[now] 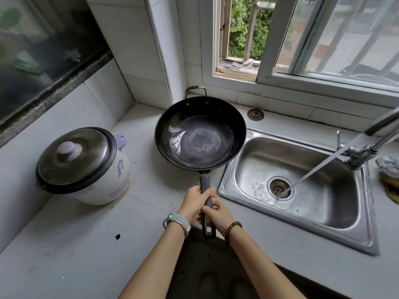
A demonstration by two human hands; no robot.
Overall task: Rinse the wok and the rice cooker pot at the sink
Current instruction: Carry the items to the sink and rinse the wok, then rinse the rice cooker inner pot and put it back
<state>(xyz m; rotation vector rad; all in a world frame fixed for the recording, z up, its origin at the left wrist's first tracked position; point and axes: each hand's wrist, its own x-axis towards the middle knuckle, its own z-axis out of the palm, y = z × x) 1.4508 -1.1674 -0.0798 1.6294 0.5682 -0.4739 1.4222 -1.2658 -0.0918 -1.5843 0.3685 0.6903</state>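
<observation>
Black wok [200, 134] beside the sink [334, 203]; both hands, left [194, 202] and right [218, 215], grip its handle [204, 183]

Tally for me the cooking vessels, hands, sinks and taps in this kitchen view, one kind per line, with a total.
Cooking vessels: 2 (wok, rice cooker with its lid on)
Hands: 2 (left hand and right hand, both gripping the wok's handle)
Sinks: 1 (sink)
Taps: 1 (tap, water running)
Total: 6
</observation>
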